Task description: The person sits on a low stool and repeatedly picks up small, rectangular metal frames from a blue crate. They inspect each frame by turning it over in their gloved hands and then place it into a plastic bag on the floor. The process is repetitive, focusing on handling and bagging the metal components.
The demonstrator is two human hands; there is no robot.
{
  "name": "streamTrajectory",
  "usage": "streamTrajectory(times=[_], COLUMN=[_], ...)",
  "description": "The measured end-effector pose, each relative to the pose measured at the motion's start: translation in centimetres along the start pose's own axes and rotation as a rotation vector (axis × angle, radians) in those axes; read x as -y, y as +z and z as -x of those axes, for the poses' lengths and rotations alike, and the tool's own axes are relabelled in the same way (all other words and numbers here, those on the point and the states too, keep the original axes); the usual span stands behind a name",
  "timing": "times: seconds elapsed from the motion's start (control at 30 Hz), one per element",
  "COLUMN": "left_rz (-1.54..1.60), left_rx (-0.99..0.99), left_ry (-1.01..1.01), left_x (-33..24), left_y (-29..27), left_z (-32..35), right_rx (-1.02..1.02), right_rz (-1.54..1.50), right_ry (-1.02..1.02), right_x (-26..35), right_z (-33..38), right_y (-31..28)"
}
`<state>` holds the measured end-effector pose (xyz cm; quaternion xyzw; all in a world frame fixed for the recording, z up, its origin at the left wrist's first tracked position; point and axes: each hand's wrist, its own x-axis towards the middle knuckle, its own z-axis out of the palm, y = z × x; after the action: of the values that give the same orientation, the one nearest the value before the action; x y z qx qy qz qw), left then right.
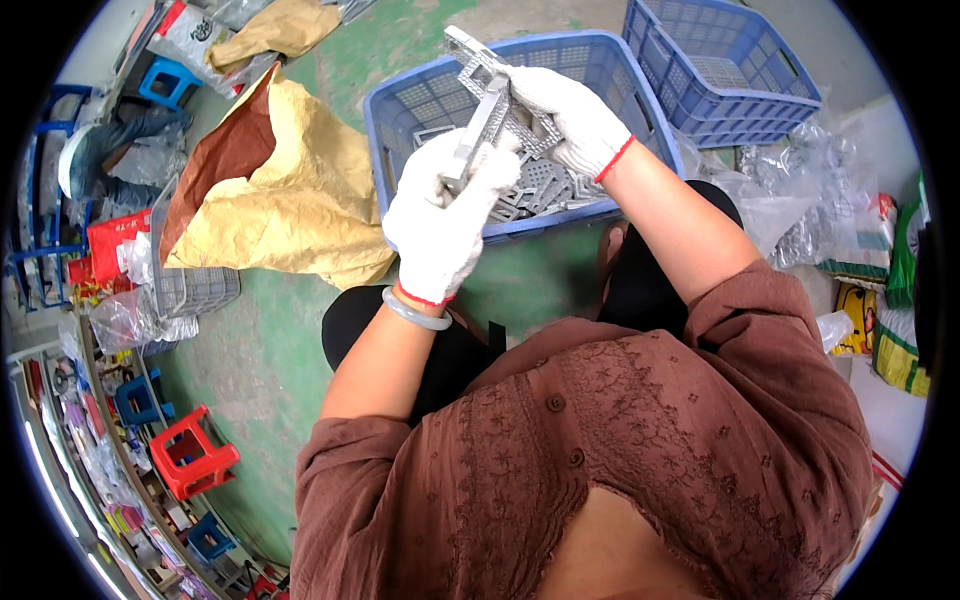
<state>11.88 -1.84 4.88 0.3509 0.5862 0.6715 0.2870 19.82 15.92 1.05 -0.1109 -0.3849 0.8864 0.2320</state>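
Two silver parts are up in the air over the near side of a blue basket: a plain bar and a longer, perforated strip. They cross closely; whether they touch, I can't tell. The left hand, gloved in white, has its fingers clamped around the bar's lower end. The right hand, gloved too, has its fingers closed on the strip's middle.

Below them, many more loose parts lie jumbled in the basket, so I'd judge that plenty is left to handle, with only these two lifted out. Nothing I can see shows a finished lot.

Left of the basket, a yellow sack gapes on the green floor, its contents hidden. A second crate stands behind on the right, and a red stool sits farther off, lower left.
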Motion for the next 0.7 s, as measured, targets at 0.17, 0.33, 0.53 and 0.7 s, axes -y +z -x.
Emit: streamTrajectory(times=[0.17,0.33,0.53,0.7], left_rz=[0.405,0.686,0.902,1.102], left_rx=[0.13,0.156,0.082,0.072], left_ry=[-0.171,-0.278,-0.34,-0.534], left_x=[-0.2,0.5,0.0,2.2], left_y=[-1.7,-2.5,-2.4,-3.9], left_z=[-1.3,-2.3,-2.3,-3.3], right_rx=[-0.085,-0.088,-0.08,0.002], right_rz=[0.053,0.055,0.009,-0.032], right_ry=[0.041,0.05,0.038,0.057], right_x=[0.1,0.4,0.4,0.4], right_z=[0.1,0.3,0.3,0.2], right_y=[0.0,0.5,0.4,0.1])
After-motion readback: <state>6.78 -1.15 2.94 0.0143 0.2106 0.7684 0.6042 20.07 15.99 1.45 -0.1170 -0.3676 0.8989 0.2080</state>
